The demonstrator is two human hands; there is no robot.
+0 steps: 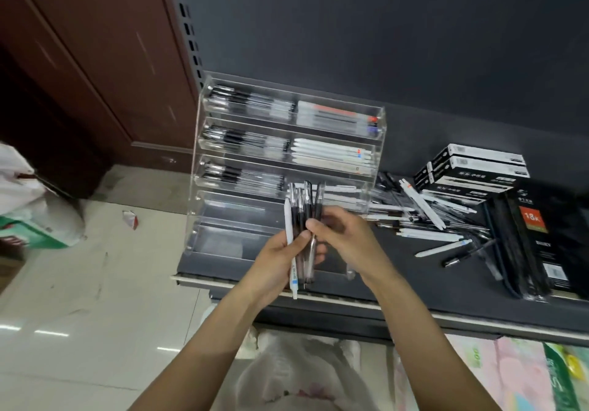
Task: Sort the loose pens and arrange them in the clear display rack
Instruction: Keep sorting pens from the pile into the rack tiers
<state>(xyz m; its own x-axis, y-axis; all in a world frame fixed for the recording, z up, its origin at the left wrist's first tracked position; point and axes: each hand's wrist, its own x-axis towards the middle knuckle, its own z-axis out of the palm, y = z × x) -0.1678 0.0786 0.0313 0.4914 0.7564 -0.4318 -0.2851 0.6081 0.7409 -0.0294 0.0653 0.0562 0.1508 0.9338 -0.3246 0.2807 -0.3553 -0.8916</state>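
A clear tiered display rack (204,168) stands on a dark shelf; its upper three tiers hold black-grip pens on the left and white pens on the right, and the lowest tiers look nearly bare. My left hand (274,261) grips a bundle of pens (302,206), mostly black-grip ones plus one white pen, held upright in front of the rack. My right hand (347,235) pinches the same bundle from the right at its middle. A heap of loose pens (424,219), white and clear, lies on the shelf to the right of the rack.
Black pen boxes (471,171) are stacked at the back right, with dark packaged notebooks (538,238) in front of them. The shelf's front edge (446,315) runs below my hands. Plastic bags lie on the tiled floor at left and below the shelf.
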